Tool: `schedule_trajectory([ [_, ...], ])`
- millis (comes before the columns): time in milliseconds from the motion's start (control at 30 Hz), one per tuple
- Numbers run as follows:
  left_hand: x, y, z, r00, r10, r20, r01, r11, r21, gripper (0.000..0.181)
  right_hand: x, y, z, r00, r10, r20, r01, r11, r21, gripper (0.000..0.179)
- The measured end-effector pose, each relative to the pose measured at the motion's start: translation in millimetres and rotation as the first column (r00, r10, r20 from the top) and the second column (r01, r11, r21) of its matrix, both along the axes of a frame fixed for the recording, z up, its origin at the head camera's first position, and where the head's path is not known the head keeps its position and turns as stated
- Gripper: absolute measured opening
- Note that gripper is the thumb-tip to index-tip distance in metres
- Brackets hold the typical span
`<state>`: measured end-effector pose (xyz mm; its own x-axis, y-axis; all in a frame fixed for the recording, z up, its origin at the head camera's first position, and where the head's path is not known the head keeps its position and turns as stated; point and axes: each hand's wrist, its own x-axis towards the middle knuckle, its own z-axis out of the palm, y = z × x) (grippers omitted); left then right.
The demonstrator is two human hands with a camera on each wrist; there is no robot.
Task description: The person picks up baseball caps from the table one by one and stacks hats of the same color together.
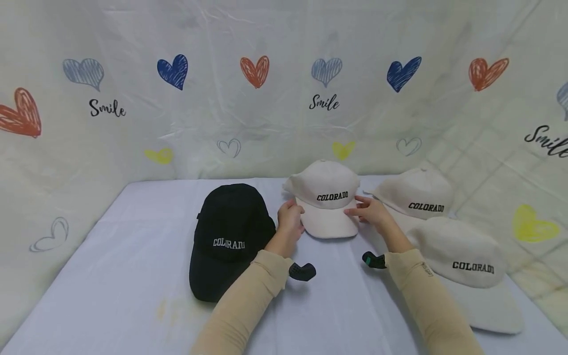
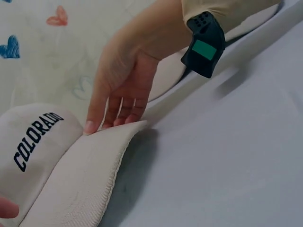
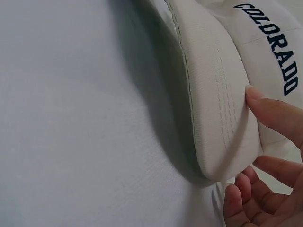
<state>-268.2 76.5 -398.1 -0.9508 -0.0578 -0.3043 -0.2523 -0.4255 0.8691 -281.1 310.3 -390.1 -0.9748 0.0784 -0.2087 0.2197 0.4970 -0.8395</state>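
Observation:
An off-white baseball cap with COLORADO lettering is at the back middle of the table, its brim towards me. My left hand pinches the left edge of its brim. At the opposite side, my right hand grips the brim, thumb on top near the seam and the other fingers at or below the edge. In the right wrist view, the cap's brim casts a shadow on the cloth. Only a fingertip of my left hand enters the left wrist view.
A black COLORADO cap lies left of my left forearm. Two more off-white caps, one at the back right and one nearer, lie on the right, partly behind my right arm. A heart-printed curtain hangs behind the white-clothed table.

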Motion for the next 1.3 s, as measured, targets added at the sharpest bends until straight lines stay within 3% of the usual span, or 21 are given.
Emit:
schedule_trajectory([
  [300,4.4,-3.4,2.1,1.0,0.018,0.005,-0.018,0.999,-0.027,0.069,8.8,-2,6.3,1.0,0.014,0.019,-0.013,0.999,-0.049,0.086],
  [633,9.4,-8.2,3.3,0.999,-0.015,-0.03,0.014,1.0,-0.017,0.082,20.8,7,12.4,0.997,0.073,-0.016,-0.074,0.995,-0.066,0.084],
  [900,18.9,-6.6,1.2,0.999,-0.029,-0.028,0.028,0.999,-0.025,0.083,32.7,13,15.5,0.994,0.102,-0.022,-0.104,0.993,-0.058,0.085],
  [1300,35.3,-3.1,5.4,0.999,0.013,-0.032,-0.013,1.0,-0.012,0.079,48.6,17,16.4,0.994,0.105,-0.036,-0.108,0.989,-0.098,0.084],
])
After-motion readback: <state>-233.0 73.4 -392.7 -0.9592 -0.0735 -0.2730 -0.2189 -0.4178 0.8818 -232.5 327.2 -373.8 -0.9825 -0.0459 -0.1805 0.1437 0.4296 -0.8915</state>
